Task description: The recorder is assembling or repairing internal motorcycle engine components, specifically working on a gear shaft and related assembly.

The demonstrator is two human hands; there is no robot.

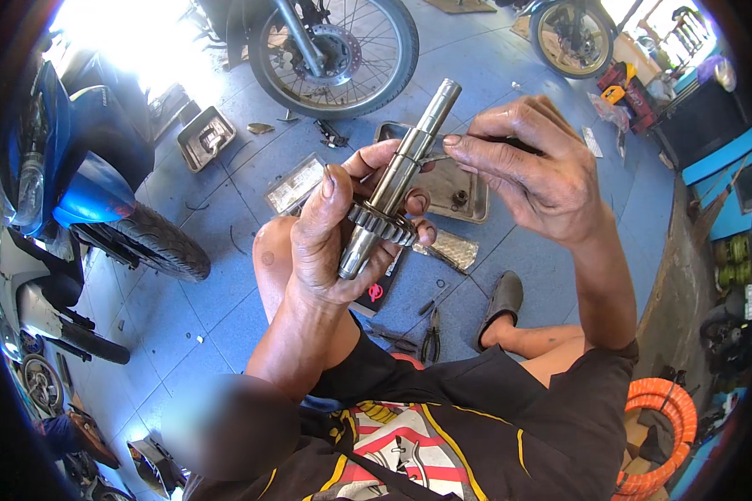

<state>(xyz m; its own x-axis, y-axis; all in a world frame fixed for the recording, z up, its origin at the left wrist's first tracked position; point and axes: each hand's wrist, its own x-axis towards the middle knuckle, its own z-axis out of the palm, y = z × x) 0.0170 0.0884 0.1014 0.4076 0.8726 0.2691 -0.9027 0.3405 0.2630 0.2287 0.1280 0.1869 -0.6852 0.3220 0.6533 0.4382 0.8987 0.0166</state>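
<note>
A steel shaft [422, 129] with a toothed gear [378, 224] around its lower part slants upward across the middle of the view. My left hand [326, 234] is wrapped round it at the gear, thumb raised along the left side. Just right of the shaft's upper half, my right hand [530, 167] has its fingers bent close together, fingertips by the shaft; what they hold, if anything, I cannot make out. Below both hands lie a metal tray [459, 213] with small parts in it, a dark box [378, 292] and pliers [431, 338].
Motorcycles stand at the left [100, 200], top centre [334, 88] and top right [576, 63]. Another small tray [188, 154] lies upper left on the tiled floor [184, 309]. Toolboxes [631, 96] are at right, an orange coiled hose [677, 401] at lower right.
</note>
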